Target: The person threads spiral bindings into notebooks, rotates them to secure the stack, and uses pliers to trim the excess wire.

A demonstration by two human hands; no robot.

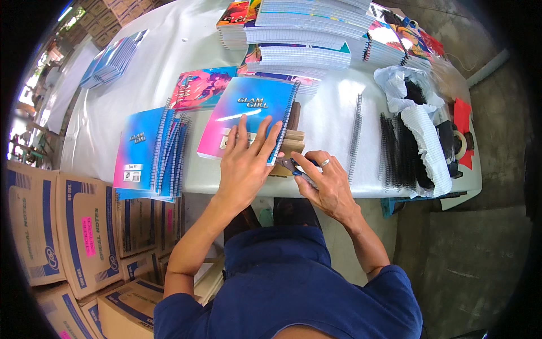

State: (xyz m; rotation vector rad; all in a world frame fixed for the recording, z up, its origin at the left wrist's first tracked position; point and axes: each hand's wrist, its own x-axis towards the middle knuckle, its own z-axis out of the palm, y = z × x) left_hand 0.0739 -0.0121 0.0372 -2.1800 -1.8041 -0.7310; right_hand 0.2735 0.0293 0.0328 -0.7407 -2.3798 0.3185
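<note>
The left hand (244,164) lay flat with spread fingers on the notebook (248,116), at its 6 o'clock edge; the right hand (324,183) pinched pliers (293,166) at the notebook's 4 o'clock corner

Brown cardboard boxes (68,226) with blue print and pink labels (88,236) stacked lower left

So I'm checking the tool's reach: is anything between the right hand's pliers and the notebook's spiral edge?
Nothing visible: the pliers in the right hand sit beside the notebook corner, which the left hand presses flat.
</note>
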